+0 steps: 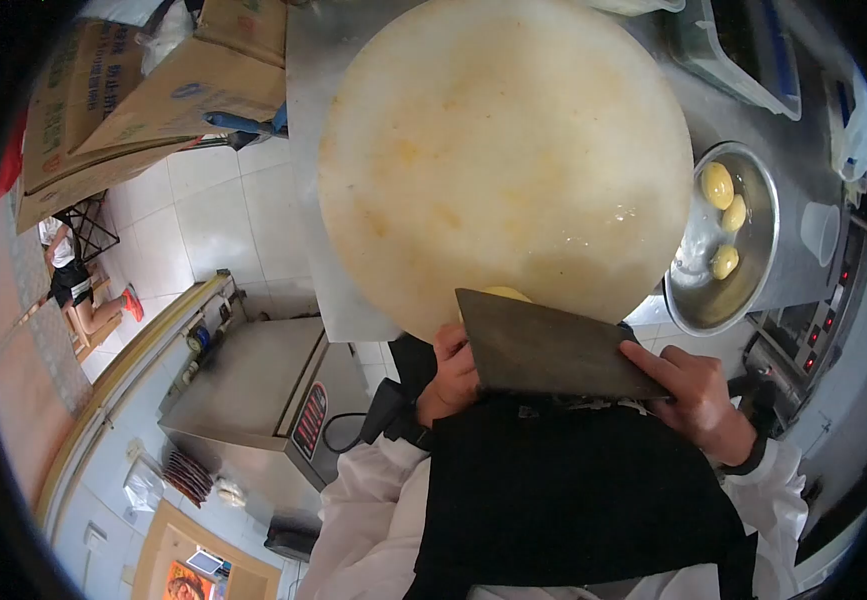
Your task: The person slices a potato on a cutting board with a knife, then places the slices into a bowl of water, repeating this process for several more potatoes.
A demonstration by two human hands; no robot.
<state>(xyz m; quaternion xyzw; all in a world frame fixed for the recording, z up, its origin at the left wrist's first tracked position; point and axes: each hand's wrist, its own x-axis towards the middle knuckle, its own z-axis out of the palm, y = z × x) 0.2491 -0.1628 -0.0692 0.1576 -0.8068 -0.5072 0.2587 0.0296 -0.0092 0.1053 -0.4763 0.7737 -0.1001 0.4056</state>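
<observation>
Right grip (698, 400) clamps the one cleaver (543, 350), forefinger straight. Left grip (448, 375) curls, hold hidden, just behind one potato (505, 293). Three potatoes (731, 214) sit in one bowl (728, 300) beyond the right grip.

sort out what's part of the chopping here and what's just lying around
In use: cleaver in the right hand; yellow piece at the board's edge by the left hand; round chopping board; metal bowl holding three peeled yellow pieces.

Lying about: cardboard boxes; steel appliance; white cup.
</observation>
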